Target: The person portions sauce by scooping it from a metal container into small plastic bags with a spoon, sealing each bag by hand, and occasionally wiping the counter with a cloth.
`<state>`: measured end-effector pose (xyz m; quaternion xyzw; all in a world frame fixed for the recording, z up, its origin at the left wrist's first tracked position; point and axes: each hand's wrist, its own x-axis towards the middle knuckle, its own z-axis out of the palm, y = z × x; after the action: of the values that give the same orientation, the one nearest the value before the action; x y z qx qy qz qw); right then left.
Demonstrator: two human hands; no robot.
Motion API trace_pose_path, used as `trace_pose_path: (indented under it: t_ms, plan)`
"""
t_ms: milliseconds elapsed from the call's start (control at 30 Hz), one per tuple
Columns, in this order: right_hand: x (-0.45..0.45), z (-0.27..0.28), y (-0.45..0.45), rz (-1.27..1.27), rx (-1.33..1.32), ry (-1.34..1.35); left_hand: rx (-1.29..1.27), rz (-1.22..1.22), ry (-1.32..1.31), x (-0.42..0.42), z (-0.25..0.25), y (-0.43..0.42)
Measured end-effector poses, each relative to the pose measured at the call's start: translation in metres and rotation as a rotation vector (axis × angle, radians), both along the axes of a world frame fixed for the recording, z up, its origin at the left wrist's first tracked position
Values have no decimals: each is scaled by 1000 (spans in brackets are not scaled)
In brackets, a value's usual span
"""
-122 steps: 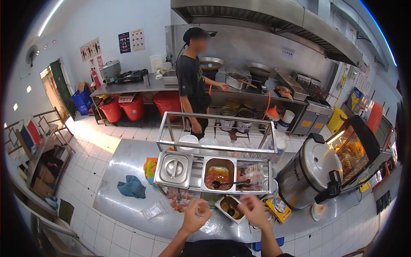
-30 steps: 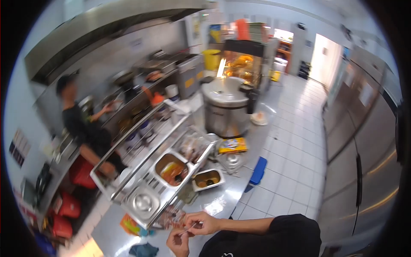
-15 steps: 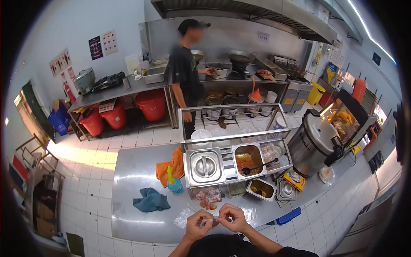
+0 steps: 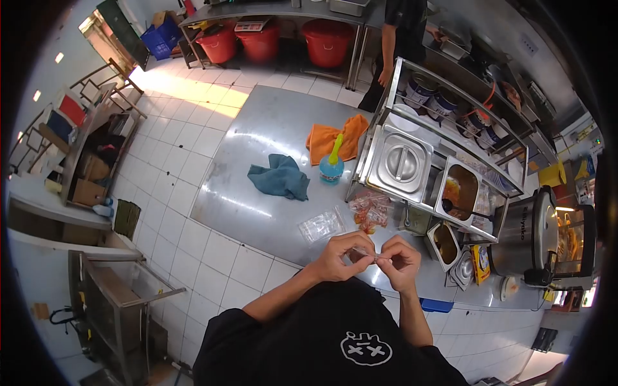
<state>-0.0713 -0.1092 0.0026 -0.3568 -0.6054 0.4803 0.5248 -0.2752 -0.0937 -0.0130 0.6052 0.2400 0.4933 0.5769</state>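
My left hand (image 4: 346, 256) and my right hand (image 4: 399, 262) are close together over the near edge of the steel table, fingertips pinched. Between them is a small piece of thin clear plastic (image 4: 372, 256), which looks like a little bag; the fingers hide most of it. A pile of flat clear plastic bags (image 4: 322, 225) lies just beyond my left hand. Small bags of red sauce (image 4: 370, 211) lie past my fingers, beside the serving rack. In the rack, a steel pan of red sauce (image 4: 458, 188) holds a black ladle, next to a lidded steel pan (image 4: 402, 161).
A teal cloth (image 4: 280, 177), a blue spray bottle (image 4: 331, 168) and an orange cloth (image 4: 351, 138) lie on the steel table (image 4: 241, 145). Right of the rack stands a large steel cooker (image 4: 524, 231). A co-worker (image 4: 389, 51) stands behind the rack.
My view has swung left and down, so the table and rack appear turned and more of my shirt shows. Both hands keep pinching the clear plastic.
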Motion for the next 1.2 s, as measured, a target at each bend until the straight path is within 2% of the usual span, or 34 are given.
trace_pose_path:
  t_ms: [133, 267, 367, 567, 700, 767, 833, 900, 1000, 1033, 1100, 1133, 1200]
  plan:
    - [-12, 0, 12, 63, 76, -141, -97, 41, -52, -6, -4, -3]
    - [-25, -10, 23, 39, 152, -93, -175, 55, -133, -14, 0, 3]
    - [-31, -9, 23, 49, -19, 14, -110, 64, -160, -18, -9, 12]
    - [-32, -23, 23, 47, -96, 119, -85, 10, -77, -24, -17, 23]
    - [-19, -59, 14, -10, -253, 202, -74, -49, 268, -37, -28, 39]
    - [-3, -89, 10, -60, -278, 56, -89, -27, 390, -53, -45, 55]
    - [14, -107, 7, -114, -299, -84, -176, 229, 562, -81, -99, 89]
    - [33, -118, 5, -178, -316, -225, 214, 605, 912, -110, -154, 124]
    - [58, -130, 28, 6, -560, -216, 134, 903, 1597, -109, -183, 137]
    - [68, -152, 42, -8, -463, -273, 127, 878, 1591, -114, -200, 141]
    - [75, -197, 74, -285, -433, -406, 118, 823, 1579, -130, -229, 153]
    - [72, -202, 82, -425, -416, -470, 90, 822, 1532, -135, -228, 157]
    - [64, -208, 81, -607, -322, -826, 33, 824, 1442, -150, -225, 164]
